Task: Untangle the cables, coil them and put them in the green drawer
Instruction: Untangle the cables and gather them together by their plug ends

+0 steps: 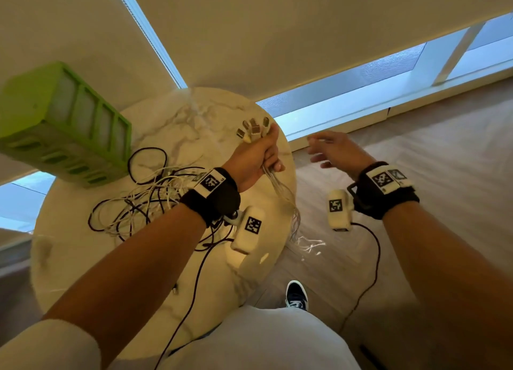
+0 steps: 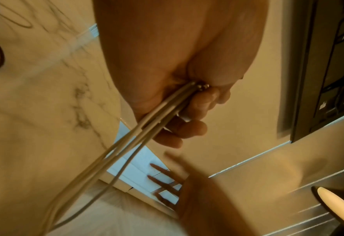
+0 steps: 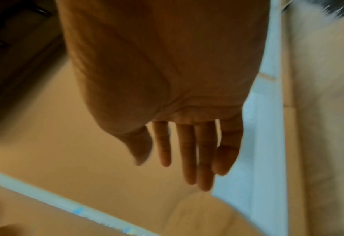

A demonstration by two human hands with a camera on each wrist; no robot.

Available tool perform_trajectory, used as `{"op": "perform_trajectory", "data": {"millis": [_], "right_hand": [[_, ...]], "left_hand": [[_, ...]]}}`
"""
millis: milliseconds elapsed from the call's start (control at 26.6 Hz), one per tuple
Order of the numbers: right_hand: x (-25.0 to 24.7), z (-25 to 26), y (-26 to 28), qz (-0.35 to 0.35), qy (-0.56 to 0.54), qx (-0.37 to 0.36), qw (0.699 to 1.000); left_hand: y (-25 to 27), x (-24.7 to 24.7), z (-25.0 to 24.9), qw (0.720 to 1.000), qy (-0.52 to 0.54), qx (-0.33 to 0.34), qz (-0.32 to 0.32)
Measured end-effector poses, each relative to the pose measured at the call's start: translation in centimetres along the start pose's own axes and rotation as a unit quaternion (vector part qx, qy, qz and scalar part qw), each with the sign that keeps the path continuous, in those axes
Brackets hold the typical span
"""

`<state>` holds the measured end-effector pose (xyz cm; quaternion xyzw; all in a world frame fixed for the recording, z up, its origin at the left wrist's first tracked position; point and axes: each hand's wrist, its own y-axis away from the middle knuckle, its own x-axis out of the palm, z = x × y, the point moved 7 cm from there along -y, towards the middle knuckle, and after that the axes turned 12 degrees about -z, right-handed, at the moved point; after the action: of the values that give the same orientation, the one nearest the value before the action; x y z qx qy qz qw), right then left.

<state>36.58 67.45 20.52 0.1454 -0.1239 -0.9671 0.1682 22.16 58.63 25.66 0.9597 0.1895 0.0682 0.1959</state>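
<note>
My left hand (image 1: pixel 262 154) grips a bundle of white cables (image 1: pixel 280 187) above the right edge of the round marble table (image 1: pixel 83 264). Several plug ends (image 1: pixel 252 128) stick up out of the fist, and the strands hang down past the table edge. In the left wrist view the fingers (image 2: pixel 189 129) curl round the white cables (image 2: pixel 130 143). A tangle of black and white cables (image 1: pixel 144 200) lies on the table. The green drawer unit (image 1: pixel 61 125) stands at the table's back left. My right hand (image 1: pixel 333 150) hovers to the right over the floor with straight fingers (image 3: pixel 187 153), holding nothing.
A roller blind and low window (image 1: pixel 347 83) run behind the table. Pale covered floor (image 1: pixel 430 153) lies to the right. A black lead (image 1: pixel 369 261) trails from the right wrist camera. A dark shoe (image 1: pixel 296 296) stands near the table's front right.
</note>
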Motion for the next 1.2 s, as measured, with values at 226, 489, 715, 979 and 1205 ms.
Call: {"op": "perform_trajectory", "data": {"millis": [226, 489, 715, 979, 1205], "right_hand": [[6.7, 10.6, 4.3, 0.109, 0.012, -0.219, 0.97], [13.1, 12.9, 6.7, 0.125, 0.18, -0.316, 0.923], [18.5, 16.4, 9.4, 0.153, 0.185, -0.41, 0.88], [26.6, 18.1, 12.6, 0.191, 0.243, -0.434, 0.846], [33.8, 18.2, 15.3, 0.285, 0.085, -0.318, 0.901]], "left_hand": [[0.7, -0.2, 0.6, 1.0, -0.019, 0.005, -0.009], [3.2, -4.8, 0.1, 0.998, -0.051, 0.013, 0.018], [4.6, -10.3, -0.6, 0.999, -0.028, 0.019, 0.029], [7.0, -18.2, -0.7, 0.998, 0.043, 0.043, 0.0], [9.5, -27.3, 1.0, 0.995, 0.059, 0.006, -0.083]]}}
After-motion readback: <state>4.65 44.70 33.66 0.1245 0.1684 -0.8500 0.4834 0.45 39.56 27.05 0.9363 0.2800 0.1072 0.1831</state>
